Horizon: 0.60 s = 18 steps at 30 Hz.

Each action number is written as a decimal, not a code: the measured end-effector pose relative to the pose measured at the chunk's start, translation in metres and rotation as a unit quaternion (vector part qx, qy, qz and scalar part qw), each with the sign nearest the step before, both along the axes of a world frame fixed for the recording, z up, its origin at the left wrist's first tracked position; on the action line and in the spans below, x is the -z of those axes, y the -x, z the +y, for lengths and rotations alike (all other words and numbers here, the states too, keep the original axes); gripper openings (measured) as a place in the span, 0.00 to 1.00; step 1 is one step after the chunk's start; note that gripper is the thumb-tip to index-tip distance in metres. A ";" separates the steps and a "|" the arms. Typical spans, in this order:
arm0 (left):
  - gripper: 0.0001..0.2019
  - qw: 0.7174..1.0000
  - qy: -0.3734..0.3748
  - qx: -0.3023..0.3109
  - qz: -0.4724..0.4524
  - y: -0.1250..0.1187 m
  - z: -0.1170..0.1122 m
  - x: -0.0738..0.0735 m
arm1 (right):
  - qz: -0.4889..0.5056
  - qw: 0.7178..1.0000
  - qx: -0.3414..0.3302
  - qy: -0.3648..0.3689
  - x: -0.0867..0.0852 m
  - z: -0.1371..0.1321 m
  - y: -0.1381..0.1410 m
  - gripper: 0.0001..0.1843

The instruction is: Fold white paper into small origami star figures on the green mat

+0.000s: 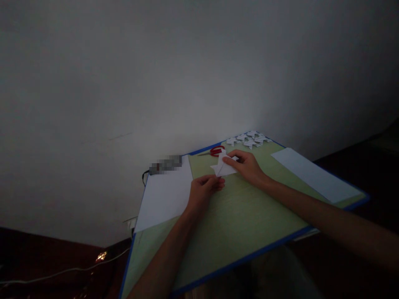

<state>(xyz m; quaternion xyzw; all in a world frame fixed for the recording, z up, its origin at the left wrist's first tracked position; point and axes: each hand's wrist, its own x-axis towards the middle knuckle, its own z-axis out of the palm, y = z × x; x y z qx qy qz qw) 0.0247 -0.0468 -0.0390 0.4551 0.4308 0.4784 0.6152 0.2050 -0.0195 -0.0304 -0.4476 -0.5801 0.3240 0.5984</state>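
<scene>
A folded white paper star (222, 167), with several points showing, is held above the middle of the table. My right hand (247, 166) pinches its right side between thumb and fingers, partly covering it. Close to its lower edge is my left hand (206, 186), with thumb and fingertips pressed together at the lower point. Just behind the paper lie scissors (215, 151) with red handles, their blades pointing left.
Several folded paper stars (252, 143) lie at the far right corner of the green table (237, 216). White sheets (165, 199) cover its left side, and a white paper strip (314, 174) lies on the right. A blurred dark object (165, 165) sits at the back left, by the wall.
</scene>
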 end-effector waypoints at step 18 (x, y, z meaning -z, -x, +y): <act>0.07 0.995 -0.046 -0.014 0.093 0.002 0.002 -0.004 | 0.012 1.000 -0.027 0.009 0.002 0.003 0.000 0.17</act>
